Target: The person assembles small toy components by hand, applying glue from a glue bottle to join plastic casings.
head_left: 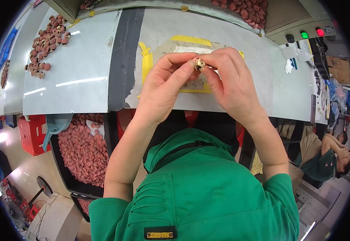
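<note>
Above the taped patch of the worktable, my two hands meet fingertip to fingertip. My left hand (163,82) and my right hand (234,82) both pinch one small round part (200,63). Cream and black show on its facing side; my fingers hide the rest, so its exact kind is unclear. Yellow tape (147,68) frames the worn patch beneath my hands. To the left on the tabletop lies a loose pile of small reddish ribbed round parts (46,44), some with dark and cream sides.
Below the table at left, a black bin (64,170) holds pink round pieces (82,148), beside a grey-blue scoop (57,122) and red crate (32,134). Cream pieces (257,164) sit low right. A machine panel (303,26) with lit buttons stands far right. Another person (323,156) is at right.
</note>
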`<state>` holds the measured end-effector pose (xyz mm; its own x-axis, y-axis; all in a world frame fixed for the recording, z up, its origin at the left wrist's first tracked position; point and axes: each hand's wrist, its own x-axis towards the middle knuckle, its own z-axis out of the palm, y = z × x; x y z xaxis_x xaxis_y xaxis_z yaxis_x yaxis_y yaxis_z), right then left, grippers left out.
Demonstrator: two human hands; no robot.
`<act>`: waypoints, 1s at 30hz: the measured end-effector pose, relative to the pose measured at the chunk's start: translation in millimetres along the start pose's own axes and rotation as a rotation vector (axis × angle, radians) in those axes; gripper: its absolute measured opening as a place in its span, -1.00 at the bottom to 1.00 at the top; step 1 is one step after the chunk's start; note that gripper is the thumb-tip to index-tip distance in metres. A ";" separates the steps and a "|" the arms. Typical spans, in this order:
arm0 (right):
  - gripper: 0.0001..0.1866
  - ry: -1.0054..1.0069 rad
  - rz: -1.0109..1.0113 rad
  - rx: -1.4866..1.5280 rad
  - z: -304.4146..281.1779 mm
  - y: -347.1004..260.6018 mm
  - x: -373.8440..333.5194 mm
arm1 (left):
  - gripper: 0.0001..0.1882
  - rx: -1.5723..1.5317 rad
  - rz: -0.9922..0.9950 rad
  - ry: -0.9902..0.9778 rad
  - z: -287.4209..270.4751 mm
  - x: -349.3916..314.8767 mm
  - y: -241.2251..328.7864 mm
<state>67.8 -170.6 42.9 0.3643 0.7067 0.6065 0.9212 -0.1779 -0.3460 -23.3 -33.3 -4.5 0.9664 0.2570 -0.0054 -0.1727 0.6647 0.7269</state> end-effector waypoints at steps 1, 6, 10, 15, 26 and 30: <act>-0.79 -0.036 0.001 0.012 -2.7 1.2 1.9 | -0.76 -0.046 -0.063 -0.019 -1.3 0.3 0.3; -0.80 -0.125 0.045 -0.005 -6.3 1.1 2.6 | -0.76 0.214 0.156 0.041 11.0 -3.0 -10.1; -0.75 -0.128 0.155 0.156 -11.7 2.5 0.2 | -0.66 0.231 0.128 -0.008 12.3 -1.4 -5.6; -0.71 -0.210 0.163 0.390 -19.3 11.9 7.6 | -0.48 0.187 0.080 -0.036 17.7 -0.5 0.6; -0.74 -0.272 0.031 0.288 -34.7 19.3 -2.0 | -0.28 0.466 -0.101 -0.182 33.3 5.5 15.1; -0.70 -0.273 0.027 0.239 -40.9 13.3 -8.0 | -0.34 0.454 -0.116 -0.185 39.7 -1.4 13.7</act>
<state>82.7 -206.7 62.7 0.3086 0.8665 0.3922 0.8420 -0.0571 -0.5364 -19.4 -52.5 32.7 0.9990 0.0436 -0.0116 -0.0020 0.2981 0.9545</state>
